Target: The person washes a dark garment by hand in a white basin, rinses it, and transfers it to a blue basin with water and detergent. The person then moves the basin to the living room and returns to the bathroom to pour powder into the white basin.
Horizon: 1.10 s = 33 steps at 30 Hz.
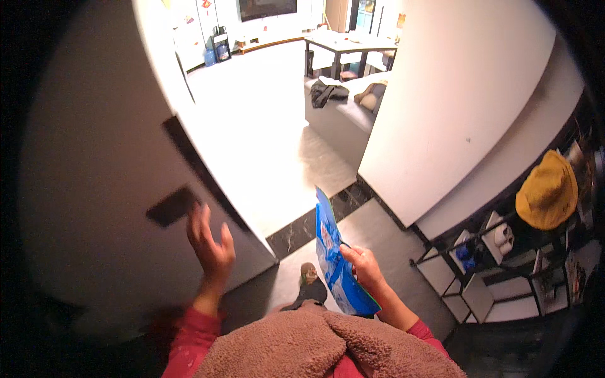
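Note:
My right hand (366, 270) grips a blue-and-white plastic packet (336, 264) by its right edge. The packet hangs upright in front of me, with a narrow green edge and printing on it. My left hand (211, 240) is raised with its fingers apart and nothing in it. Its fingertips are close to a dark rectangular fitting (171, 207) on a grey door-like panel (104, 189); whether they touch it I cannot tell. A longer dark strip (201, 172) runs along the panel's edge.
A dark stone threshold (302, 231) crosses the doorway, with a white wall (439, 94) on its right. Beyond stand a sofa (335, 113) with dark cloth on it and a table (350, 45). At right, a shoe rack (491, 279) holds shoes beneath a yellow hat (547, 191).

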Each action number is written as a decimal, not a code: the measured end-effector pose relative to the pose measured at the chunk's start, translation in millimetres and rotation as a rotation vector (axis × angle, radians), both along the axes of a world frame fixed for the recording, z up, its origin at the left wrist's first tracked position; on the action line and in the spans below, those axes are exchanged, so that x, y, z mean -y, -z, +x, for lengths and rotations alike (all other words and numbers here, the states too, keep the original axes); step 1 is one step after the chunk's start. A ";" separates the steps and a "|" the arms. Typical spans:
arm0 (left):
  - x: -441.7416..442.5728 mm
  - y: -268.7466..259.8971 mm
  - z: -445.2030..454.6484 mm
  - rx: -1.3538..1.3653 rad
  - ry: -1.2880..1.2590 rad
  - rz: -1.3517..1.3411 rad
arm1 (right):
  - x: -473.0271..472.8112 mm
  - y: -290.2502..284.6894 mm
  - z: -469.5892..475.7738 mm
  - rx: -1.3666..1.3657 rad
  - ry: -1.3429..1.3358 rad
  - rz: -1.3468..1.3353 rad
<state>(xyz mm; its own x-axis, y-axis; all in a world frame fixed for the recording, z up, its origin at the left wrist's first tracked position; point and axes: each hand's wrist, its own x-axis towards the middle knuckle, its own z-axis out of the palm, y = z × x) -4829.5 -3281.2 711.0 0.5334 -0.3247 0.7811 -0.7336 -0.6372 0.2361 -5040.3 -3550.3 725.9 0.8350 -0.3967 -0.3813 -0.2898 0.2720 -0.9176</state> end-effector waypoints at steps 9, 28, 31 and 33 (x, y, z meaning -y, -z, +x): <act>256.4 83.9 126.6 -0.888 0.481 -0.308 | 169.2 5.5 192.3 0.004 -0.040 0.063; 471.7 50.5 578.4 -0.975 0.316 -0.652 | 454.2 -57.7 696.7 0.106 -0.695 0.145; 472.9 49.9 640.6 -0.996 0.302 -0.680 | 483.0 -64.5 780.8 0.114 -0.747 0.184; 481.5 51.9 703.9 -0.982 0.281 -0.656 | 497.0 -66.4 845.2 0.180 -0.786 0.058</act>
